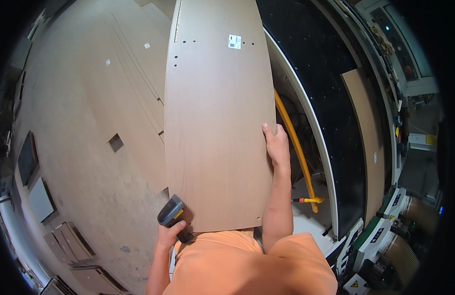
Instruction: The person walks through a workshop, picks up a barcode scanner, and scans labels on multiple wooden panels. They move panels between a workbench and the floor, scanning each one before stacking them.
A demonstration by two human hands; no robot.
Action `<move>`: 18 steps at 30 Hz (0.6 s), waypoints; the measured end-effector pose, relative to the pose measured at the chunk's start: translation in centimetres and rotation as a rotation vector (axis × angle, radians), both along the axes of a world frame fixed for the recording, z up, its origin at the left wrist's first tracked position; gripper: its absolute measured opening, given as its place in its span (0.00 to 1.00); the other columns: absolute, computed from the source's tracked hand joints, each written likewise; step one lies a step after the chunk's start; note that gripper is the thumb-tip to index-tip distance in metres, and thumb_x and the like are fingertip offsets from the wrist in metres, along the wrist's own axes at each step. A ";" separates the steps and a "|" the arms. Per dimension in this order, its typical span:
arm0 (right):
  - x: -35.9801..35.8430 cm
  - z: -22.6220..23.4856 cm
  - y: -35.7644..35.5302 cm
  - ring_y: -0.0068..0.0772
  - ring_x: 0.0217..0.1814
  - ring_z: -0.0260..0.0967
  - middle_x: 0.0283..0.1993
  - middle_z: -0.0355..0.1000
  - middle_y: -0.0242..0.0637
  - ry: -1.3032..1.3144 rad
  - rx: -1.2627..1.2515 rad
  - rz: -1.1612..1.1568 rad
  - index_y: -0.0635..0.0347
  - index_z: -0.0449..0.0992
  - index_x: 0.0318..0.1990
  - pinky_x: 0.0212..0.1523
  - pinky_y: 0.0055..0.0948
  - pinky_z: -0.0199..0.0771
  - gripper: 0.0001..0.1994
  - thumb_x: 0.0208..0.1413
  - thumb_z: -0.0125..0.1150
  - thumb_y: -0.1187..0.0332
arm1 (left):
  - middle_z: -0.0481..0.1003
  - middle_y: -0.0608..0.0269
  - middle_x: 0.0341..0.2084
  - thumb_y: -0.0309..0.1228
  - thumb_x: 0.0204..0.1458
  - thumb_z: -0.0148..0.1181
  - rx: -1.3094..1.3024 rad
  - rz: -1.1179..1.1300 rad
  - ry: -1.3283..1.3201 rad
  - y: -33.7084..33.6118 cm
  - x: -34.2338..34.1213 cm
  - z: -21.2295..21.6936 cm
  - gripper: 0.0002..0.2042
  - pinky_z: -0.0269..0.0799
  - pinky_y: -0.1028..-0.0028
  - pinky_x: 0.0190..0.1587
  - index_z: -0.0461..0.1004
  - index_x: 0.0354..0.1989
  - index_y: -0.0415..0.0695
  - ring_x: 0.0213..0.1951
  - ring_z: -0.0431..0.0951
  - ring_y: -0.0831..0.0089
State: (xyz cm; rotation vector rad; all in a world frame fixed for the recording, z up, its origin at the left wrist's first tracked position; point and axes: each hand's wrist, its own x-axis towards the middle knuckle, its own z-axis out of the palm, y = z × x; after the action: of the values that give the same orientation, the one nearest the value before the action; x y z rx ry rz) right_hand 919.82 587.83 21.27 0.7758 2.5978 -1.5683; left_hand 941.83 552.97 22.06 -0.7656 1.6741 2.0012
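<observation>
Against the person's chest, a long pale wood-grain panel [217, 118] is standing out toward the far side, a small square white label [234, 42] sitting near its far end beside drilled holes. Right hand [276, 145] is gripping the panel's right edge, fingers curled over it. Left hand [169, 235] is closing around a grey-and-yellow handheld scanner [171, 212] at the near left corner. Small white stickers [146, 45] are showing on stacked boards [131, 78] to the left.
</observation>
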 end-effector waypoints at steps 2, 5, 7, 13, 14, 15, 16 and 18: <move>0.4 0.2 -2.1 0.51 0.49 0.75 0.44 0.77 0.58 -0.134 0.081 -0.075 0.74 0.74 0.43 0.51 0.38 0.71 0.23 0.60 0.59 0.55 | 0.74 0.69 0.37 0.31 0.42 0.67 -0.092 -0.050 -0.052 -1.5 2.1 1.1 0.19 0.71 0.71 0.44 0.74 0.45 0.41 0.40 0.72 0.76; 2.6 1.1 -5.8 0.44 0.47 0.76 0.43 0.78 0.54 -0.105 0.047 -0.120 0.74 0.75 0.44 0.50 0.36 0.72 0.23 0.59 0.60 0.55 | 0.74 0.69 0.34 0.31 0.41 0.67 -0.072 0.021 -0.031 -4.8 4.7 2.5 0.19 0.72 0.71 0.41 0.74 0.43 0.41 0.37 0.73 0.76; 5.1 1.2 -8.7 0.35 0.44 0.75 0.43 0.78 0.49 -0.103 -0.030 -0.149 0.74 0.75 0.45 0.48 0.33 0.72 0.23 0.59 0.60 0.56 | 0.74 0.68 0.34 0.31 0.41 0.67 -0.003 0.000 -0.087 -8.0 6.4 2.8 0.19 0.72 0.72 0.41 0.74 0.43 0.41 0.37 0.74 0.76; 14.8 -0.7 -20.0 0.33 0.44 0.74 0.43 0.78 0.48 0.005 -0.098 -0.141 0.74 0.75 0.46 0.48 0.32 0.72 0.21 0.59 0.61 0.58 | 0.75 0.67 0.34 0.28 0.42 0.67 -0.025 0.013 0.058 -21.3 14.2 1.0 0.18 0.73 0.73 0.40 0.75 0.45 0.39 0.36 0.75 0.77; 16.0 -1.0 -22.2 0.33 0.44 0.74 0.43 0.78 0.48 0.014 -0.130 -0.079 0.74 0.75 0.46 0.48 0.32 0.72 0.21 0.59 0.61 0.59 | 0.76 0.67 0.34 0.26 0.42 0.67 -0.038 0.044 0.041 -23.5 15.9 1.1 0.19 0.74 0.73 0.40 0.76 0.45 0.38 0.35 0.75 0.77; 17.3 -1.2 -24.2 0.33 0.44 0.74 0.43 0.78 0.48 0.019 -0.124 -0.112 0.74 0.75 0.46 0.48 0.32 0.72 0.21 0.59 0.61 0.59 | 0.77 0.66 0.35 0.26 0.42 0.67 0.017 0.059 0.013 -25.5 17.6 1.2 0.20 0.75 0.71 0.41 0.76 0.47 0.38 0.37 0.76 0.77; 17.9 -1.3 -26.2 0.33 0.44 0.74 0.43 0.78 0.48 -0.029 -0.150 -0.132 0.74 0.75 0.46 0.48 0.33 0.72 0.21 0.59 0.61 0.59 | 0.77 0.65 0.35 0.27 0.43 0.68 0.037 0.042 0.042 -27.4 19.1 1.5 0.20 0.76 0.71 0.41 0.76 0.47 0.38 0.36 0.76 0.77; 19.2 -1.4 -30.0 0.32 0.44 0.73 0.42 0.78 0.45 -0.046 -0.009 -0.105 0.74 0.76 0.46 0.49 0.33 0.72 0.20 0.58 0.62 0.60 | 0.77 0.65 0.35 0.28 0.44 0.69 -0.008 0.012 0.104 -30.8 22.1 1.9 0.20 0.76 0.73 0.39 0.76 0.48 0.38 0.35 0.77 0.78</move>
State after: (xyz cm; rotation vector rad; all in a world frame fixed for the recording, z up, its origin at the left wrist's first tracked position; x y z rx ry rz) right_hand 939.04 557.83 19.88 0.9510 2.5556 -1.5665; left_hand 963.90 522.21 23.98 -0.6857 1.7398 2.0764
